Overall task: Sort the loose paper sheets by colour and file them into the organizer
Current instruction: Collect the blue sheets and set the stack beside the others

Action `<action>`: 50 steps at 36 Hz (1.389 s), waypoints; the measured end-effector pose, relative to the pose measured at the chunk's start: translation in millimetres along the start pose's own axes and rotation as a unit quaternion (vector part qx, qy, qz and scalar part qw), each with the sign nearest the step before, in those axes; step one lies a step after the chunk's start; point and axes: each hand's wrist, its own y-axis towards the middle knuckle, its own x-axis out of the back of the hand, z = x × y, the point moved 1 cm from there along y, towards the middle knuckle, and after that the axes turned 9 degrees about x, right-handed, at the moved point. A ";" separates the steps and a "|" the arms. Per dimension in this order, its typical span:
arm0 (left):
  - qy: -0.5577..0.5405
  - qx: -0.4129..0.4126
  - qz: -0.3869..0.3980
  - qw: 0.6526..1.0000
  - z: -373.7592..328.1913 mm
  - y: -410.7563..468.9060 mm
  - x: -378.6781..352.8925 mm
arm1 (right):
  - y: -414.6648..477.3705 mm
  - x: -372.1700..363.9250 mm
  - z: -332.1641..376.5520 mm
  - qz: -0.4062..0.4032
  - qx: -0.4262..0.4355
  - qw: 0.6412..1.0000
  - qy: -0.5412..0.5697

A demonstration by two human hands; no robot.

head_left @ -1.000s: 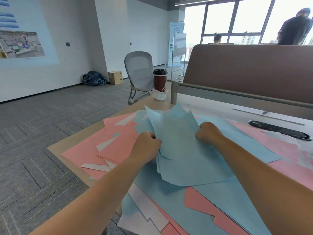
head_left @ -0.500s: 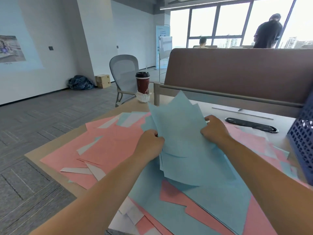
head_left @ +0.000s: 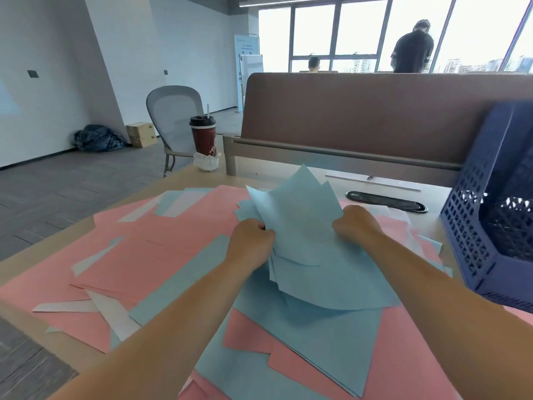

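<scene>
Blue sheets now nearer organizer

No legible text; print on standing banner and red cup too blurred.

We count two hands, the left hand and the right hand, and one fanned bundle of blue sheets gripped between them; its sheets overlap too much for us to number. On the one desk we find many pink sheets, several white sheets and further blue ones, all overlapping, so we give no exact figure. We count one dark blue organizer, one lidded cup, one grey chair, one cardboard box, one black oval slot, and two people: one seated person and one standing person.
</scene>
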 end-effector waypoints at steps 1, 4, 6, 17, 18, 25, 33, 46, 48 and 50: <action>-0.010 0.008 -0.001 1.000 1.4 1.1 -0.1 | 0.3 -0.7 -0.2 -0.003 -0.004 1.000 -0.003; -0.041 0.028 -0.007 0.999 7.0 8.2 -0.2 | 3.8 -1.4 0.0 -0.009 -0.009 1.000 -0.006; -0.055 0.037 -0.008 0.998 9.3 10.7 0.5 | 5.2 -1.2 0.8 -0.003 -0.009 1.000 -0.001; -0.151 0.085 -0.024 0.985 12.5 13.3 5.4 | -2.6 7.4 1.6 -0.022 0.018 0.999 0.041; -0.163 0.094 -0.028 0.982 11.3 12.0 7.1 | -4.6 8.7 0.8 -0.026 0.010 0.998 0.063; -0.190 0.143 0.004 0.971 16.7 4.2 15.2 | -22.5 16.4 -14.5 0.025 -0.078 0.961 0.265; -0.187 0.177 0.021 0.966 18.8 -26.9 32.3 | -75.3 29.7 -11.0 0.088 -0.068 0.957 0.269; -0.155 0.145 -0.054 0.976 28.4 -79.4 56.4 | -132.5 22.0 10.7 0.030 0.075 0.997 -0.009; -0.194 0.170 -0.061 0.964 31.2 -84.3 59.7 | -137.1 19.3 13.0 0.024 0.079 0.996 -0.034; -0.233 0.185 -0.064 0.953 33.5 -88.0 62.5 | -141.2 15.7 16.0 0.030 0.083 0.995 -0.053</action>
